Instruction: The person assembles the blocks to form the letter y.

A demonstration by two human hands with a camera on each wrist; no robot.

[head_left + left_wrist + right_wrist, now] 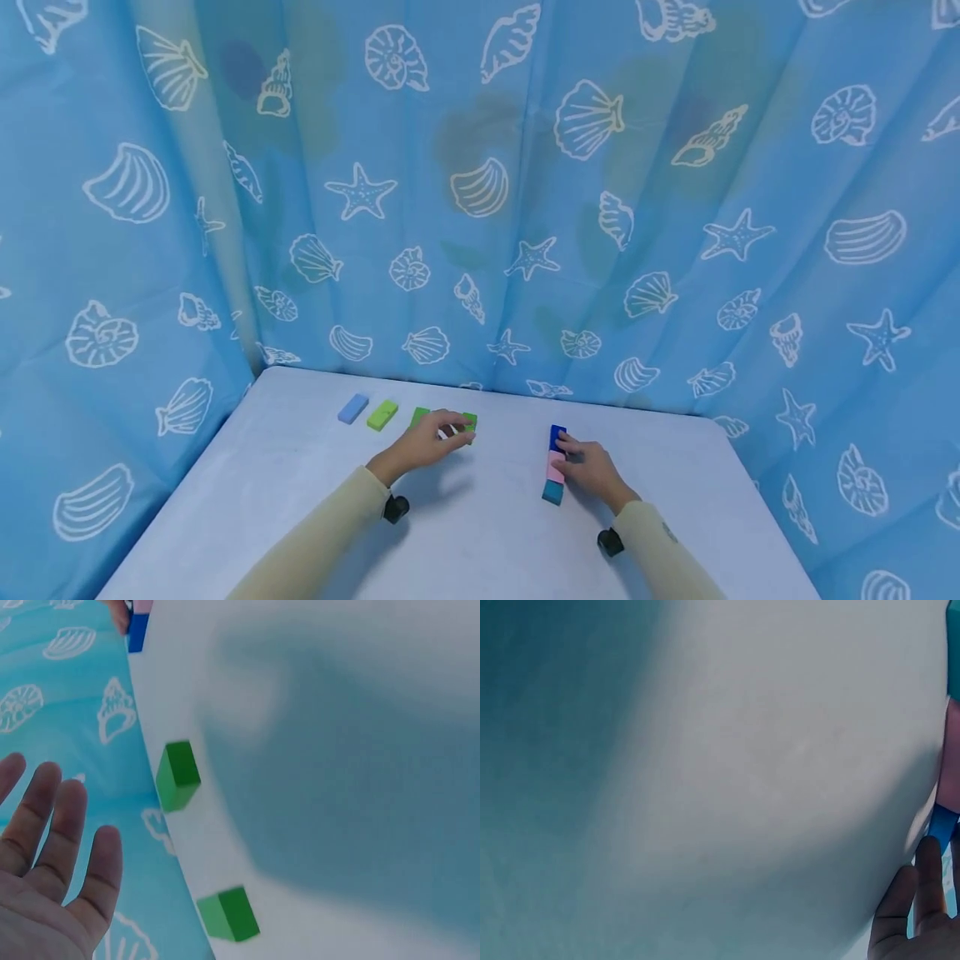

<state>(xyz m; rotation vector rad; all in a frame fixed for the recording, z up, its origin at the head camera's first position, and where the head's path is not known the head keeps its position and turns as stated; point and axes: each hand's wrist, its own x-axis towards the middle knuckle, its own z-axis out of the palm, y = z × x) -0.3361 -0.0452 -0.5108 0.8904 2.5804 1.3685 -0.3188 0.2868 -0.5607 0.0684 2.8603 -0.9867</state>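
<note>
My left hand [424, 442] hovers over the back of the table with its fingers loosely spread. Around it lie two green blocks, one [419, 415] partly behind the hand and the other [470, 419] by the fingertips. Both green blocks [178, 776] stand apart from the fingers in the left wrist view. On the right, my right hand [596, 471] touches a row of blocks lying end to end. Its fingertips rest on the dark blue block [557, 433], with the thumb at the pink block [555, 472]. A teal block [552, 492] forms the near end.
Left of the green blocks lie a yellow-green block [382, 415] and a light blue block [353, 408]. The white table [480, 542] meets a blue curtain [420, 217] with white shells behind and at the sides.
</note>
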